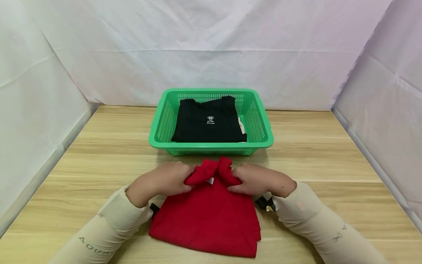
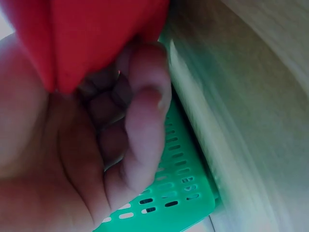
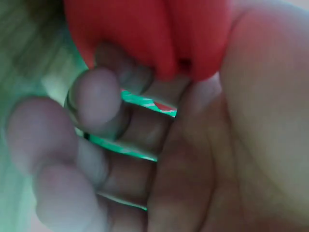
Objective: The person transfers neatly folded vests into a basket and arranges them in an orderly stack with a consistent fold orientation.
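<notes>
Hands bunching the red garment's far edge

Sleeves in cream came in from the bottom of my head view, one on each side of a red garment (image 1: 206, 216) lying flat on the wooden worktop (image 1: 329, 161). Its near part was spread smooth; its far edge was gathered up into a bunch. My left hand (image 1: 165, 181) had its fingers curled round the left side of that bunch, and my right hand (image 1: 258, 179) gripped the right side the same way. Both wrist views confirmed it: red cloth pinched against curled fingers (image 2: 145, 121), with green mesh showing behind. A small white label sat at the gathered edge between my hands. Just beyond the bunch stood a green basket (image 1: 158, 128), and inside it lay a folded black garment (image 1: 207, 121) with small white print. White sheeting (image 1: 211, 44) closed the scene behind and on both sides.
</notes>
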A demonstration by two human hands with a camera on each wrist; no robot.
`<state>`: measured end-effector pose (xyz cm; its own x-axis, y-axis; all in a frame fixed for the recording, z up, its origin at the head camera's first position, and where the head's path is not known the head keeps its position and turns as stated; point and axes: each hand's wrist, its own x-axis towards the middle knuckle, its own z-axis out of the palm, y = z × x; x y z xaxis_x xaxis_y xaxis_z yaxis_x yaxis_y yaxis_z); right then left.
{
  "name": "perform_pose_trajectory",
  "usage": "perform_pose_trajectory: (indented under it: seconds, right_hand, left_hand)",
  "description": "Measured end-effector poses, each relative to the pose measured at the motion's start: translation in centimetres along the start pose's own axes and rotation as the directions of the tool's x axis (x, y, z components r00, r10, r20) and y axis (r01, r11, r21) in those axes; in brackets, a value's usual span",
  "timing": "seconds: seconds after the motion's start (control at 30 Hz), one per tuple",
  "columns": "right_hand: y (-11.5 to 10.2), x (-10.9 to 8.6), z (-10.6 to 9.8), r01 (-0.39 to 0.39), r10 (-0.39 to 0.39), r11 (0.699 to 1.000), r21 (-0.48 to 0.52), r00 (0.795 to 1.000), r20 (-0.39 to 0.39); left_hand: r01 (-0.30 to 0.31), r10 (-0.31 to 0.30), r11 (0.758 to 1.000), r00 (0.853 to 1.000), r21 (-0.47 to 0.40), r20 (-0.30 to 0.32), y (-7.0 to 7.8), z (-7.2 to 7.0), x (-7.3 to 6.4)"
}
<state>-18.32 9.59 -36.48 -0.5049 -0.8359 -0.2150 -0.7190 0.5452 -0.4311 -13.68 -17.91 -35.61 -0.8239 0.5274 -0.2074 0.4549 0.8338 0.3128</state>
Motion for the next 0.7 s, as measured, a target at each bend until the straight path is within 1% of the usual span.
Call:
perform_pose_trajectory:
  seconds: [0.03, 0.1, 0.17, 0.23, 0.33, 0.43, 0.57, 0.7]
  right_hand:
    - [-0.1, -0.1, -0.2, 0.011, -0.011, 1.000, 0.011, 1.000, 0.002]
    - [-0.4, -0.4, -0.5, 0.041, -0.041, 0.998, 0.037, 0.999, 0.004]
    - [-0.7, -0.6, -0.8, 0.074, -0.075, 0.995, 0.059, 0.997, 0.002]
    - [-1.1, -1.0, -1.1, 0.112, -0.112, 0.991, 0.075, 0.994, -0.004]
    - [-1.6, -1.5, -1.5, 0.149, -0.148, 0.985, 0.091, 0.989, -0.017]
    - [-1.9, -1.8, -1.9, 0.175, -0.172, 0.979, 0.110, 0.985, -0.033]
    - [-1.9, -2.4, -2.5, 0.177, -0.170, 0.976, 0.131, 0.984, -0.062]
    - [-1.7, -2.9, -3.2, 0.143, -0.131, 0.968, 0.205, 0.989, -0.069]
  left_hand:
    - [0.002, -0.002, 1.000, 1.000, -0.010, 0.007, 0.0, -0.1, 0.0]
    - [-0.013, 0.013, 0.999, 1.000, -0.029, 0.015, 0.0, -0.2, -0.1]
    - [-0.036, 0.038, 0.998, 0.999, -0.056, 0.024, -0.1, -0.3, -0.3]
    - [-0.072, 0.078, 0.991, 0.996, -0.109, 0.048, -0.2, -0.5, -0.4]
    - [-0.123, 0.146, 0.968, 0.985, -0.217, 0.091, -0.2, -0.9, -0.6]
    - [-0.153, 0.193, 0.943, 0.975, -0.295, 0.111, -0.2, -1.4, -1.0]
    - [-0.189, 0.229, 0.923, 0.970, -0.334, 0.085, -0.4, -2.0, -1.4]
    - [-0.223, 0.255, 0.907, 0.966, -0.358, 0.045, -0.7, -2.5, -1.8]
